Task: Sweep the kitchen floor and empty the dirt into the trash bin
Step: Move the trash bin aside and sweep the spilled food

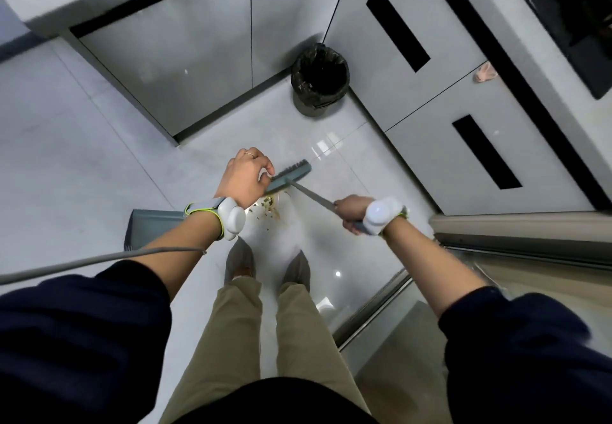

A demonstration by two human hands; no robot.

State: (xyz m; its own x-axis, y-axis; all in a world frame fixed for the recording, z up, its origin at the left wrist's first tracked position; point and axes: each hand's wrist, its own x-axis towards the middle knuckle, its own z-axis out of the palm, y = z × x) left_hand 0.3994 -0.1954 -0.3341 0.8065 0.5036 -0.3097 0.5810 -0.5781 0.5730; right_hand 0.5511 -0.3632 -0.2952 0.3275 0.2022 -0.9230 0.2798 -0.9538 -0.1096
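The dirt (270, 207), a small scatter of greenish-brown scraps, lies on the pale floor (99, 132) in a loose heap just ahead of the person's feet and well short of the trash bin (319, 77), which stands in the corner where the cabinets (185, 56) meet. So the sweeping looks well advanced, with the scraps gathered, but none of it is in the dustpan (155, 228) yet, and the emptying remains to be done. The broom (288, 177) head rests on the far side of the dirt, towards the bin. The right hand (352, 213) is closed around the broom's handle. The left hand (245, 177) hovers over the near end of the broom head, fingers curled; I cannot tell whether it grips anything. The dustpan sits on the floor left of the dirt, partly hidden by the left forearm.
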